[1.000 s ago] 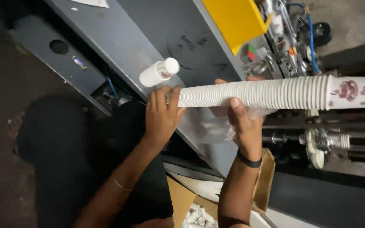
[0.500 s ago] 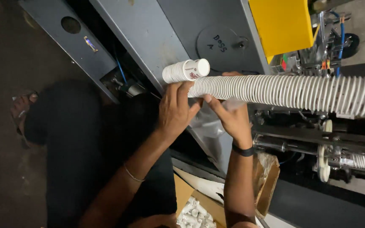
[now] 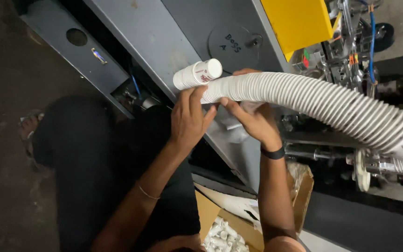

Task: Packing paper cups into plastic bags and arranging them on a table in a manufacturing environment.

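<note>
Paper cups (image 3: 304,100), nested in one long curved white stack, run from the upper middle out to the right edge, in front of a grey machine panel (image 3: 164,42). At the stack's near end, the left hand (image 3: 187,119) curls around it from below. Just beside it, the right hand (image 3: 253,121) grips the stack, a black band (image 3: 273,153) on its wrist. Lower right, a cardboard box (image 3: 220,228) holds small white pieces.

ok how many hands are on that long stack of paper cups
2. The left hand grips the stack of paper cups near its short bent end. The right hand holds it just beside that, from underneath. No other hands show.
</note>
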